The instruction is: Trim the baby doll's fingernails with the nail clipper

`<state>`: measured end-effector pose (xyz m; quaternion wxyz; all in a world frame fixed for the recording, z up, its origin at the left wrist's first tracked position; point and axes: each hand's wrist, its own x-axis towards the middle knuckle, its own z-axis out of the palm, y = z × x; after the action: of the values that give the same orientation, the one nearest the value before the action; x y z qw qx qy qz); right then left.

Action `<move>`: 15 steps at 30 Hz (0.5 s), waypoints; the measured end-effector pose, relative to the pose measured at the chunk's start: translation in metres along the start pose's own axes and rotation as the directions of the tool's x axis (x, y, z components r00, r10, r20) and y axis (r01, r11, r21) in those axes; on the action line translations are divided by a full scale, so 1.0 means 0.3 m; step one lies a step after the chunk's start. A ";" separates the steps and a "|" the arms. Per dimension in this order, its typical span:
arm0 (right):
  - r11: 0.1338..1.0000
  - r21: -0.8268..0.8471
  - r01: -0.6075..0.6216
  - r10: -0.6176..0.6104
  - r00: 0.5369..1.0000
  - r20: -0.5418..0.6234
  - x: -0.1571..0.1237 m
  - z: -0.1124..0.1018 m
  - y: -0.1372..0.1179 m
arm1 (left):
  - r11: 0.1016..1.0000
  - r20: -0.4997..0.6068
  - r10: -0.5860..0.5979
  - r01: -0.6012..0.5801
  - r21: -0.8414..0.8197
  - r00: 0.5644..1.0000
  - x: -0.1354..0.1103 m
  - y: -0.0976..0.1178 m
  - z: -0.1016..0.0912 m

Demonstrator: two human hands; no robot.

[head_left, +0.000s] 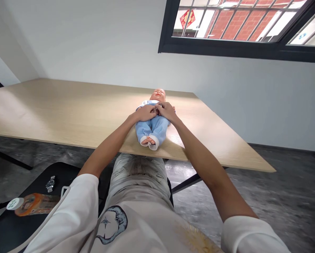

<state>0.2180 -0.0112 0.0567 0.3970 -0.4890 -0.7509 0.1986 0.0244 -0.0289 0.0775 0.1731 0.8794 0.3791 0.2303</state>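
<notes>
Baby doll (pixel 157 95): lying on its back on the table (pixel 54 109), near the edge facing the person, head pointing away, dressed in a blue suit (pixel 157 127). Left hand (pixel 146 113) and right hand (pixel 167 111): placed on the doll's chest, fingers closed together, fingertips meeting at centre. Pinching of the suit: cannot be determined
</notes>
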 end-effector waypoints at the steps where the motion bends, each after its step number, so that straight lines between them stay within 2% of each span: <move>1: 1.000 -0.004 -0.001 0.001 1.000 0.002 -0.002 -0.001 -0.004 | 1.000 0.002 -0.001 0.001 0.003 1.000 0.001 -0.002 0.000; 7: 1.000 -0.015 0.012 -0.012 1.000 0.003 -0.006 -0.005 -0.016 | 1.000 -0.018 0.009 -0.009 0.020 1.000 0.002 -0.012 -0.001; 15: 0.997 -0.071 0.043 -0.044 0.999 -0.014 0.012 -0.002 0.017 | 0.999 -0.024 0.043 -0.043 -0.002 0.999 0.013 -0.034 0.008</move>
<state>0.2207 -0.0058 0.0548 0.3893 -0.4878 -0.7649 0.1593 0.0221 -0.0196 0.0719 0.1646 0.8842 0.3620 0.2452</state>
